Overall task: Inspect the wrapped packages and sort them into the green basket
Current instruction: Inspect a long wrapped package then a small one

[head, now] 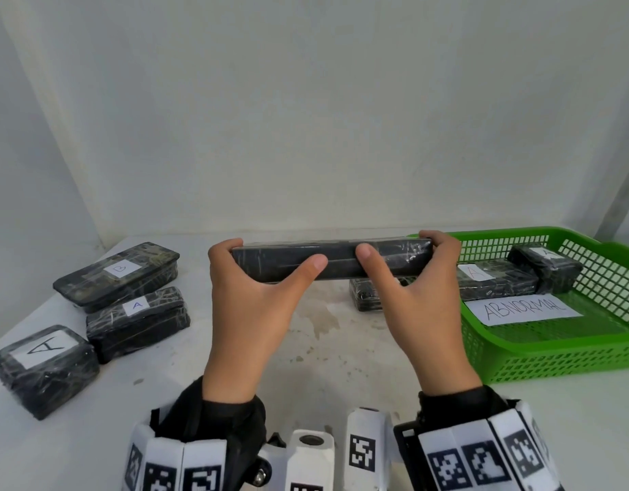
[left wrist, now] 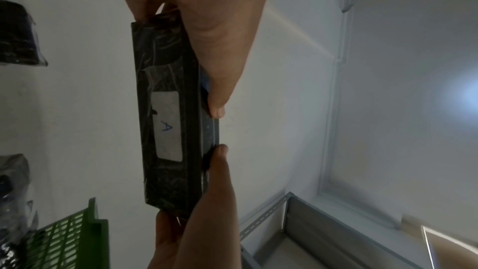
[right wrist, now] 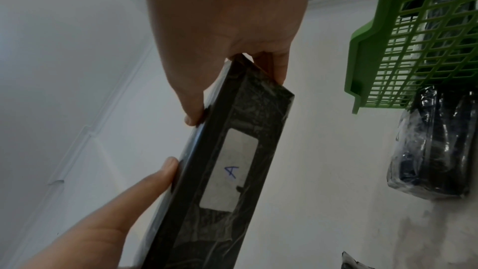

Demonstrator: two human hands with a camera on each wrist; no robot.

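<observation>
A long black wrapped package (head: 341, 259) is held level above the table by both hands. My left hand (head: 274, 255) grips its left end, thumb on the near side and fingers curled over the top. My right hand (head: 400, 244) grips the right end the same way. The wrist views show a white label marked "A" on the package's underside (left wrist: 168, 130) (right wrist: 232, 171). The green basket (head: 554, 352) stands at the right and holds two wrapped packages, one labelled A (head: 494, 278) and a shorter one (head: 547, 267), plus a paper reading "ABNORMAL" (head: 522, 310).
Three wrapped packages lie on the left of the white table: one marked B (head: 118, 274) and two marked A (head: 139, 320) (head: 43, 366). Another package (head: 368, 295) lies beside the basket, partly hidden behind my right hand. A white wall stands close behind.
</observation>
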